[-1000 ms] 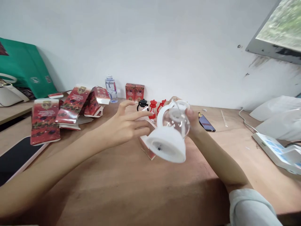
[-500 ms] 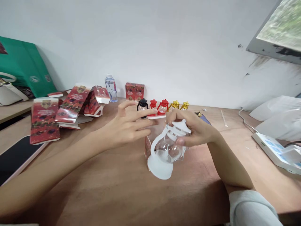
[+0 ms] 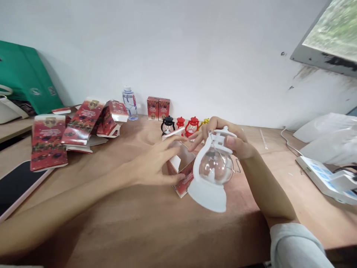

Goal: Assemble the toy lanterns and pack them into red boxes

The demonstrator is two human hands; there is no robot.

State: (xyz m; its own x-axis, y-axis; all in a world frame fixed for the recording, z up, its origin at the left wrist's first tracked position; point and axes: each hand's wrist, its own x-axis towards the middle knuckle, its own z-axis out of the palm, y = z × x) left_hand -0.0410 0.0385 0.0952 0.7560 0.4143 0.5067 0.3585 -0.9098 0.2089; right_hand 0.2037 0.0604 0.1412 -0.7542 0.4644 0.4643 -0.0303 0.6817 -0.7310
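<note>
My right hand (image 3: 231, 139) grips a white lantern (image 3: 213, 167) by its top, with the clear globe and wide base hanging tilted below. Left of the lantern stands a red box (image 3: 184, 178), its top open and a flap raised. My left hand (image 3: 158, 160) is at the box's left side, thumb low on the front and fingers along the upper edge. Behind the box are a black lantern (image 3: 167, 126), two red lanterns (image 3: 192, 126) and a gold one (image 3: 205, 122), partly hidden by my right hand.
Flat red cartons (image 3: 50, 143) lie at the left beside a tablet (image 3: 16, 186). A water bottle (image 3: 130, 104) and two small red boxes (image 3: 158, 108) stand by the wall. At the right are a power strip (image 3: 323, 178) and white plastic bags (image 3: 331, 141).
The white lantern has moved right with my right hand, uncovering the box. My left hand has come down from above the box to its side.
</note>
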